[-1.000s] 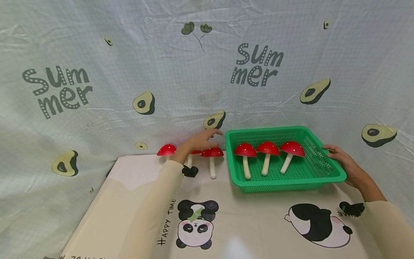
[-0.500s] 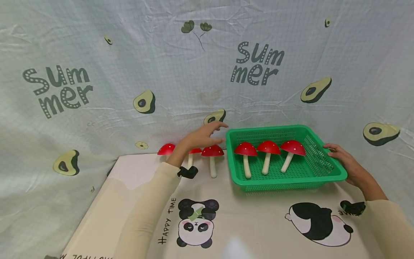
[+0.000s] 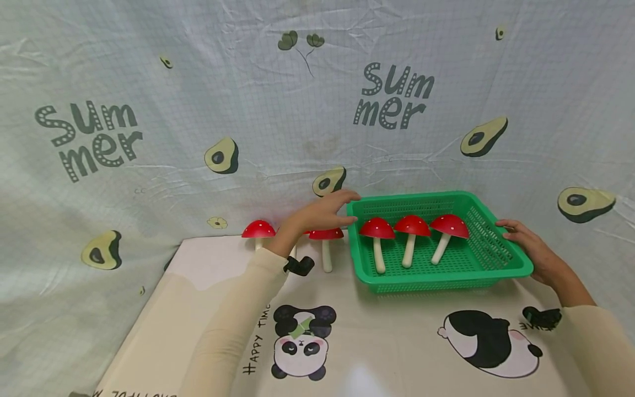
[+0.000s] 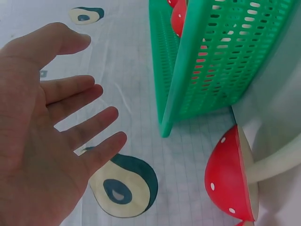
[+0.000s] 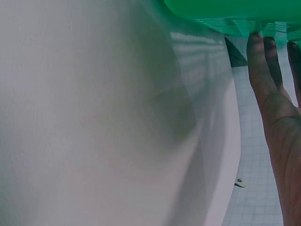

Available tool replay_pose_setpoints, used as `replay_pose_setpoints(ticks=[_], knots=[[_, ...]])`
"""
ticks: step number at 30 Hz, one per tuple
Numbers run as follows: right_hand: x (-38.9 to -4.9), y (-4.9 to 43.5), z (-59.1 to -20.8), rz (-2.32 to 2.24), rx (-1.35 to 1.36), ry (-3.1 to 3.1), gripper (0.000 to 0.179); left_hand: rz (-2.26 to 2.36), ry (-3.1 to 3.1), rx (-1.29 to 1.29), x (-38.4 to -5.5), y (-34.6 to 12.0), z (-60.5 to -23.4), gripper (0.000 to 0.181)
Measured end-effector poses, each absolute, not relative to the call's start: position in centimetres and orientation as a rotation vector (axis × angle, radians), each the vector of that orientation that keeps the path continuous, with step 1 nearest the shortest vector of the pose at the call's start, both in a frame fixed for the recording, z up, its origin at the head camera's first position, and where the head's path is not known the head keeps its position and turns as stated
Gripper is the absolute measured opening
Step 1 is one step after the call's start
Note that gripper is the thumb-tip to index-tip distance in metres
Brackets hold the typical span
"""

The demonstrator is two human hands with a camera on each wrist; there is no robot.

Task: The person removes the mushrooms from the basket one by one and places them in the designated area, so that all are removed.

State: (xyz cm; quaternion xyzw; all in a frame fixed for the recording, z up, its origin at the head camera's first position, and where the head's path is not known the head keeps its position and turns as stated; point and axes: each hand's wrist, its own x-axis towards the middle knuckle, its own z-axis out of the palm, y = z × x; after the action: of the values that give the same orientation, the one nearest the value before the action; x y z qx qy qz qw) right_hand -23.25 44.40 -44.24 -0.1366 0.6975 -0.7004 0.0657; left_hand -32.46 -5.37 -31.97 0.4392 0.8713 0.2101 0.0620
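Note:
A green plastic basket holds three toy mushrooms, the nearest to my left hand being a red-capped mushroom with a pale stem. My left hand reaches to the basket's left rim, thumb and fingers spread apart. Nothing lies in its palm in the left wrist view. On the basket's right side, my right hand touches the outer wall near the rim. The right wrist view shows its fingers nearly straight against the green wall; the thumb is hidden there.
Left of the basket, three more mushrooms lie on the table: a left one, a middle one partly hidden by my left wrist, and a right one. A printed cloth hangs behind the panda-patterned table cover.
My left hand has moved right, from above the loose mushrooms to the basket's left rim, with its fingers spread. The right hand, basket and mushrooms have stayed in place.

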Motion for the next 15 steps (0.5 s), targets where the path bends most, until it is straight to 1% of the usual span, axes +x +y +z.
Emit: replay_pose_setpoints(ticks=[10, 15], knots=[[-23.2, 44.4, -44.0, -2.099, -0.354, 2.126, 0.031, 0.479, 2.584, 1.345, -33.7, -2.1, -31.9, 0.054], [-23.3, 44.5, -44.1, -2.098, -0.334, 2.122, 0.031, 0.485, 2.500, 1.315, -34.3, -0.1, -32.0, 0.054]])
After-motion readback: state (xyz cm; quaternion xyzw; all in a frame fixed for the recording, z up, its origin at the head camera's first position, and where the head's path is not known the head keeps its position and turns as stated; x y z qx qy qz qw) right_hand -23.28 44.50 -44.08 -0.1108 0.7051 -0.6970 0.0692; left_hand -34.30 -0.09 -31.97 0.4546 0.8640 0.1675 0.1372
